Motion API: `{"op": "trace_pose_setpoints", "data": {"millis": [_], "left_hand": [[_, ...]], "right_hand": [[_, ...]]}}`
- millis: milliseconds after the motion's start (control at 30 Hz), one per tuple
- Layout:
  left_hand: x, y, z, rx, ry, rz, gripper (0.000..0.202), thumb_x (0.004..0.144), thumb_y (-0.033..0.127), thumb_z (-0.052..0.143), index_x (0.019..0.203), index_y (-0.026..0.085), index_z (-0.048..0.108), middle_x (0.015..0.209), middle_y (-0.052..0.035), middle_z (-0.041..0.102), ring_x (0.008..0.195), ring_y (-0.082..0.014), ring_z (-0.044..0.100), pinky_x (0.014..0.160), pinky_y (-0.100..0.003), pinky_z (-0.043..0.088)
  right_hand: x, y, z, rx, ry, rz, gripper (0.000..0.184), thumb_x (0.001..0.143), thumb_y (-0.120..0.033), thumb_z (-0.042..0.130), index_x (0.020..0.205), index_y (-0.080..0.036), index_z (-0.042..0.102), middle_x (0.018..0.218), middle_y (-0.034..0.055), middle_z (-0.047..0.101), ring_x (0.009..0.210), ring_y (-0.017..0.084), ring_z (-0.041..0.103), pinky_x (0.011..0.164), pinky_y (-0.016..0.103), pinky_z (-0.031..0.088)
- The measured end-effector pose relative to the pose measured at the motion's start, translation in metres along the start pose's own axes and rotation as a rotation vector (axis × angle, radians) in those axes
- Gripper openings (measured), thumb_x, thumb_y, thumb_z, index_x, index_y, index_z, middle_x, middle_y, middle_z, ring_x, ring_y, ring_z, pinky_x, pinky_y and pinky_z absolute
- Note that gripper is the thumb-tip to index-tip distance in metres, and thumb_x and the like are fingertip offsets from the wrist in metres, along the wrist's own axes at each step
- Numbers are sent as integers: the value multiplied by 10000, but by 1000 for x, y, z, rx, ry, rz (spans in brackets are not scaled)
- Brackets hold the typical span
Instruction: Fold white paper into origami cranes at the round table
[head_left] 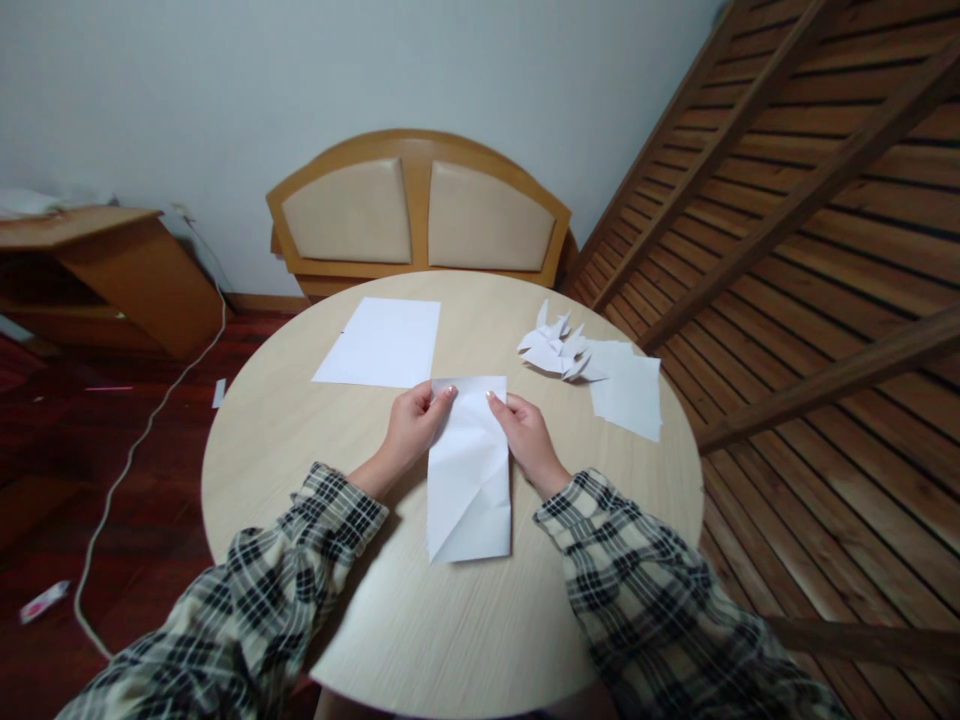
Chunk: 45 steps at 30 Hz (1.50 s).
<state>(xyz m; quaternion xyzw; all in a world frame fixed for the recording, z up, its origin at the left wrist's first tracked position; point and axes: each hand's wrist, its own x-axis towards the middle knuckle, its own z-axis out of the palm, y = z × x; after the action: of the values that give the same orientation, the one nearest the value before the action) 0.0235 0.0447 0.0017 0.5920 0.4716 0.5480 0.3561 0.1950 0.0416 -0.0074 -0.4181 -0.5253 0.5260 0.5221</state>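
The left hand (411, 425) is pinching the upper left edge of a folded sheet of white paper (470, 475), thumb and fingertips closing on its top corner, while the right hand (527, 435) is gripping the upper right edge of the same sheet in the same way. The paper is lying lengthwise between the two hands on the round, pale wooden desk (315, 440), its far end lifting slightly under the fingers and its near end resting flat, with diagonal creases showing across it. Both forearms, in plaid sleeves, are reaching in from the near rim of the desk. Beyond the left hand, a flat blank sheet (381, 342) is lying just past the folded one. Off to the right, a small heap of folded paper figures (559, 348) is sitting beside a loose stack of sheets (628, 388). A cushioned wooden chair (420, 215) is standing behind the desk against the wall.
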Motion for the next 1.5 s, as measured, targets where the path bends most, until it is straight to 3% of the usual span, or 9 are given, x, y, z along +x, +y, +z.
{"op": "trace_pose_setpoints", "data": {"millis": [200,400,467,633,700,900,1100,1267,1500], "left_hand": [[6,-2,-4,-87,83,-46,296,814,403,642,651,170,562,591,27,486,528,-100,397,463,-222,321],[11,-9,-4,-282,19,-170,328,831,489,640,742,175,606,642,1,539,556,-119,468,475,-226,385],[12,-8,-5,-290,-49,-204,313,819,480,663,759,175,628,652,-7,545,565,-119,477,473,-219,386],[3,-6,-4,-322,-455,-352,321,777,411,732,925,127,712,834,-113,686,659,-158,592,557,-265,459],[-2,-7,-3,-300,-545,-402,332,794,427,708,911,116,718,805,-109,696,617,-148,583,535,-260,445],[-2,-14,-1,-231,-536,-435,315,794,419,695,771,106,709,619,-48,627,474,-96,470,425,-216,321],[0,-8,-3,-348,-576,-503,210,722,266,758,869,124,712,792,-86,687,627,-135,608,553,-255,482],[4,-3,-4,-330,-347,-408,162,738,268,754,749,131,667,705,-59,642,606,-126,579,572,-269,481],[18,-5,-14,-338,43,-254,204,797,332,681,705,170,598,659,-8,552,543,-93,451,485,-236,350]], "right_hand": [[-4,1,3,9,-149,164,322,710,-450,770,869,-175,714,883,65,736,723,172,639,655,306,496],[-2,2,0,-60,-32,79,328,726,-460,754,875,-170,712,895,82,743,727,185,652,650,322,513],[1,3,-2,-47,37,34,338,730,-467,750,893,-173,711,915,82,746,749,191,658,674,330,524],[8,5,-9,18,206,-53,343,746,-471,735,925,-180,700,944,68,749,780,193,664,703,328,528],[10,5,-12,39,251,-82,338,748,-467,734,926,-182,694,953,65,750,795,194,667,714,327,529],[13,4,-13,118,332,-125,299,740,-450,742,881,-192,686,902,45,744,796,190,662,739,333,531],[18,3,-14,342,445,-109,267,720,-388,760,888,-201,670,928,32,732,828,179,667,818,354,533],[21,1,-16,436,463,-80,320,689,-374,771,919,-199,634,1006,61,724,949,210,675,874,387,544],[13,5,-8,540,276,90,349,629,-267,811,936,-201,658,1036,62,726,1015,237,666,851,407,578]]}}
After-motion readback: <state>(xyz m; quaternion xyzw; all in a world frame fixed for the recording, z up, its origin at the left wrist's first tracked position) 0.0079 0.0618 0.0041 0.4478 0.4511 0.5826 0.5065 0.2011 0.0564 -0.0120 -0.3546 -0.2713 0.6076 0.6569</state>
